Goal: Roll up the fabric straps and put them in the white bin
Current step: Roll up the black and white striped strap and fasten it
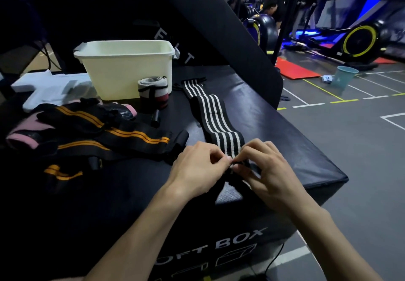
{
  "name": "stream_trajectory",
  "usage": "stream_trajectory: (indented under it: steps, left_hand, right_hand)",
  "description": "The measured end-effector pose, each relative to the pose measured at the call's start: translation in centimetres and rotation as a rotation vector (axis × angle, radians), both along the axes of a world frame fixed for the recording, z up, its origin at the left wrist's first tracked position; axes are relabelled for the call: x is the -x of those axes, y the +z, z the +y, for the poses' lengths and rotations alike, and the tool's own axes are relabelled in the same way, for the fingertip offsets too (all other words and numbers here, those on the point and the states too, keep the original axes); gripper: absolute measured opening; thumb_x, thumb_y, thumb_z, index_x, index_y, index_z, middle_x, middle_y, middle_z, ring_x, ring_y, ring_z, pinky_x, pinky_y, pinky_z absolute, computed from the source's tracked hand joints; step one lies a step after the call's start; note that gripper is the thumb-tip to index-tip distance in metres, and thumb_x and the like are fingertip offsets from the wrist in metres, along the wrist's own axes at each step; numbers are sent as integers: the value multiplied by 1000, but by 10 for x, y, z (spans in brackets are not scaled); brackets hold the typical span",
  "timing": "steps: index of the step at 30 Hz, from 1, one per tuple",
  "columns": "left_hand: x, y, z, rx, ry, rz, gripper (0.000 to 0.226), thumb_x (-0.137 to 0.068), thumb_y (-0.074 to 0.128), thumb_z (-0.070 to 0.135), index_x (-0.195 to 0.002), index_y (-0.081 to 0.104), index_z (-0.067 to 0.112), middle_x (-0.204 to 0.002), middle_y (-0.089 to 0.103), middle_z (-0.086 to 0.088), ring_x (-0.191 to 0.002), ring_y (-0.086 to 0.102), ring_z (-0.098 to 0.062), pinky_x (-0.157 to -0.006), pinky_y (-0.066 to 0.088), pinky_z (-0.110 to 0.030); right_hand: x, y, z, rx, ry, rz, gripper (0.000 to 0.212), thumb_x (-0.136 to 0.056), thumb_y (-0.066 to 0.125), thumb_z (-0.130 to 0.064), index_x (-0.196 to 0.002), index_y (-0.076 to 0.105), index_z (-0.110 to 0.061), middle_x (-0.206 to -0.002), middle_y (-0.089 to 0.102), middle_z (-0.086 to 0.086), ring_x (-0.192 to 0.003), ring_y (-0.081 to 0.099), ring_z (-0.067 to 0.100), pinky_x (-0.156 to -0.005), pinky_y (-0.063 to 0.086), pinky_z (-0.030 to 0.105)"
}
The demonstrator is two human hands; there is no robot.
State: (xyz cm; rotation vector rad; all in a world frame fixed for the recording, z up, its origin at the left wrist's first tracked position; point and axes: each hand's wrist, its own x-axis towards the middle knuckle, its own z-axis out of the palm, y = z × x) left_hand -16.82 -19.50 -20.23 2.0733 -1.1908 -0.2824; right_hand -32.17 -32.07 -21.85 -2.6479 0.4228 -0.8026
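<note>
Gym machines and floor markings fill the dim background, and the work happens on a black padded box [274, 114] lettered "SOFT BOX". At its near edge the fingertips of the left hand [197, 169] and the right hand [267, 169] meet, curled in and pinching the near end of the black-and-white striped strap [215, 116], seemingly to tuck in the first tight turn of a roll. From the fingers the strap runs flat away across the box toward the far side, laid straight probably so it winds evenly. Left of it lies a loose heap of black straps with orange stripes [105, 131], not yet rolled. Further back, one rolled grey strap [152, 93] stands just in front of the white bin [127, 68], outside it, likely waiting to go in.
</note>
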Motion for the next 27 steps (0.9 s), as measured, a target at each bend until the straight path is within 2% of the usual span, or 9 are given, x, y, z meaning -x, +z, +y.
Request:
stream_trajectory:
  steps: [4, 7, 11, 14, 16, 18, 20, 24, 27]
  left_hand:
    - [3, 1, 10, 111, -39, -109, 10, -89, 70, 44, -96, 71, 37, -85, 64, 15, -79, 60, -3, -78, 54, -33]
    - [1, 1, 16, 95, -116, -233, 24, -86, 73, 53, -103, 72, 37, -95, 58, 15, -87, 54, -2, -79, 48, -27]
    - [0, -2, 11, 131, -91, -320, 21, -88, 70, 54, -99, 72, 36, -99, 62, 16, -93, 54, -10, -85, 48, -36]
    - [-3, -1, 6, 112, -74, -320, 20, -90, 69, 54, -98, 73, 36, -99, 64, 16, -92, 54, -10, -81, 44, -33]
    - [-6, 0, 4, 77, -65, -311, 21, -91, 68, 54, -100, 73, 36, -99, 64, 15, -94, 54, -11, -80, 41, -31]
    - [-9, 0, 1, 63, -64, -281, 20, -91, 68, 53, -100, 73, 37, -98, 65, 16, -94, 56, -11, -82, 45, -33]
    - [-12, 1, -1, 56, -64, -246, 19, -91, 68, 53, -99, 74, 37, -96, 65, 16, -95, 59, -10, -83, 49, -35]
    - [-15, 1, -8, -3, -21, -197, 22, -94, 63, 54, -96, 75, 36, -96, 69, 14, -97, 63, -14, -86, 52, -39]
    - [-20, -2, -12, -1, -18, -113, 24, -90, 62, 59, -90, 75, 38, -86, 73, 13, -86, 68, -15, -82, 56, -42]
  right_hand:
    - [-7, 4, -2, -75, -14, 37, 27, -91, 50, -57, -94, 64, -35, -96, 54, -18, -94, 47, 11, -85, 48, 44]
    - [-13, 6, -5, -133, -39, 56, 28, -93, 51, -55, -92, 66, -33, -95, 54, -17, -94, 45, 11, -88, 46, 46]
    - [-25, 5, -6, -149, -109, 59, 31, -95, 52, -49, -84, 67, -25, -86, 53, -13, -89, 43, 14, -87, 46, 50]
    - [-27, 2, -4, -89, -112, -30, 32, -94, 48, -52, -86, 70, -30, -87, 56, -15, -89, 45, 14, -82, 48, 50]
    - [-24, 2, -1, -60, -72, -65, 20, -94, 55, -46, -97, 70, -33, -92, 60, -19, -92, 47, 13, -82, 49, 48]
    - [-17, 2, -1, 4, -51, -66, 9, -92, 64, -37, -100, 66, -34, -95, 63, -20, -94, 49, 11, -84, 48, 48]
    - [-8, 2, -4, 50, -29, -22, 17, -88, 69, -41, -104, 65, -36, -98, 64, -22, -97, 50, 9, -86, 46, 46]
    - [-1, 3, -11, -26, -11, 46, 41, -80, 70, -56, -119, 63, -45, -106, 63, -31, -103, 48, 7, -90, 45, 42]
    - [-12, 1, -13, 48, -52, 68, 38, -82, 75, -47, -118, 65, -45, -108, 64, -26, -101, 49, 11, -90, 44, 44]
